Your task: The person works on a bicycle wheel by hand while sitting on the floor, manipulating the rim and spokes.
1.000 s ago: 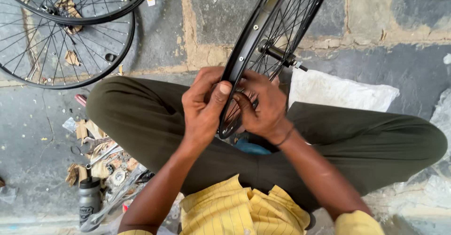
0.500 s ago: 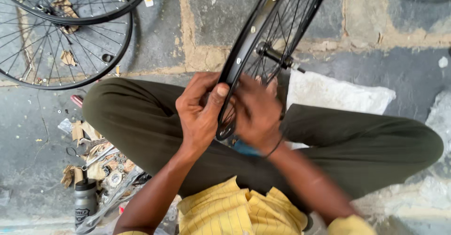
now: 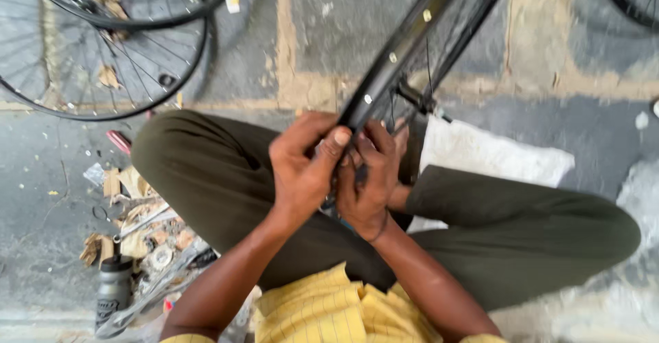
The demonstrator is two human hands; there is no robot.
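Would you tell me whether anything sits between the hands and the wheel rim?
Nothing visible does. The left hand and the right hand both grip the black rim directly at its lower end, above the lap.

Wheel rim between the knees, both hands on it

The rim rises from the lap; left hand and right hand grip its lower end. Two wheels lie far left, a bottle near left, a sack right.
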